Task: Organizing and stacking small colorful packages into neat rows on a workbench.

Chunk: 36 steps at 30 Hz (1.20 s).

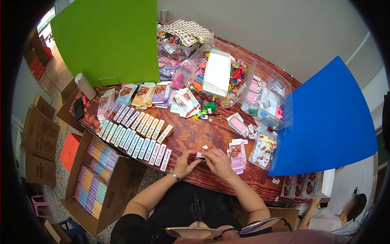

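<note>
Near the front edge of the table, my left hand and my right hand meet around a small pink box. The fingers of both hands are closed on it, and only its pink and white end shows between them. A scrap of white paper lies just beyond my fingertips. Beside my right hand is a loose pile of flat pink printed cartons. To the left of my left hand, rows of filled small boxes stand close together in several colours.
Clear plastic bins of colourful small pieces stand at the back, a white box lid on one. A green panel and a blue panel flank the table. An open cardboard carton of boxes sits lower left. Another person is at right.
</note>
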Each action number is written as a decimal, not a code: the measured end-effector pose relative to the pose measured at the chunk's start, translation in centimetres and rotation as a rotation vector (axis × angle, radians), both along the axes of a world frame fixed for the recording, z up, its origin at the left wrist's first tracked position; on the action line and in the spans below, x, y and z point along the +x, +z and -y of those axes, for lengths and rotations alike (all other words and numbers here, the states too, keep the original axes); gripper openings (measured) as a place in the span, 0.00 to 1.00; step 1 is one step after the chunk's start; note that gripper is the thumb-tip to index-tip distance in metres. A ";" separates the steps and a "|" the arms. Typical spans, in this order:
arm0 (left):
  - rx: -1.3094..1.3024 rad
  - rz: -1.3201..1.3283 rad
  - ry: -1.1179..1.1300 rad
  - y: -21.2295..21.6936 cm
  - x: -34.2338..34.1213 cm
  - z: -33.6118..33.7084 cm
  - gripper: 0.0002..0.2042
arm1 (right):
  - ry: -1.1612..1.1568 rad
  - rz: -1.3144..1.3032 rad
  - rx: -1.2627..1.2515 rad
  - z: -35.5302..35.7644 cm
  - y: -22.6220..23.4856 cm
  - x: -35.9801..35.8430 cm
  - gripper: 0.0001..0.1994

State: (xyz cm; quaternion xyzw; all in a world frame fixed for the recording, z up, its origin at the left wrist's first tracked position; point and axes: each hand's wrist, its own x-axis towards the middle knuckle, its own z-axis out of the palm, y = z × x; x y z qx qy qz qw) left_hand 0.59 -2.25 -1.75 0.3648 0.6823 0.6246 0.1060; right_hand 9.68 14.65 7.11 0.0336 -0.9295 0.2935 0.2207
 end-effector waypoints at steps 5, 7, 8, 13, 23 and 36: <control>-0.007 0.016 0.010 -0.1 0.0 0.1 0.20 | -0.024 0.067 0.181 0.7 0.5 0.2 0.12; -0.006 0.019 0.010 -0.1 0.1 0.0 0.19 | -0.018 0.047 0.215 1.0 0.3 0.3 0.13; 0.008 0.021 0.014 0.0 0.1 -0.1 0.19 | -0.014 0.027 0.247 1.1 0.1 0.4 0.13; -0.022 -0.023 0.042 1.0 0.0 -0.2 0.18 | 0.072 0.017 0.296 0.6 -0.5 1.1 0.16; 0.042 -0.378 0.062 1.3 -0.2 -0.3 0.13 | -0.024 -0.072 -0.032 -0.8 -2.5 2.4 0.15; -0.001 -0.532 0.057 1.2 -0.6 -0.2 0.17 | 0.006 -0.006 -0.052 -1.3 -1.7 1.7 0.11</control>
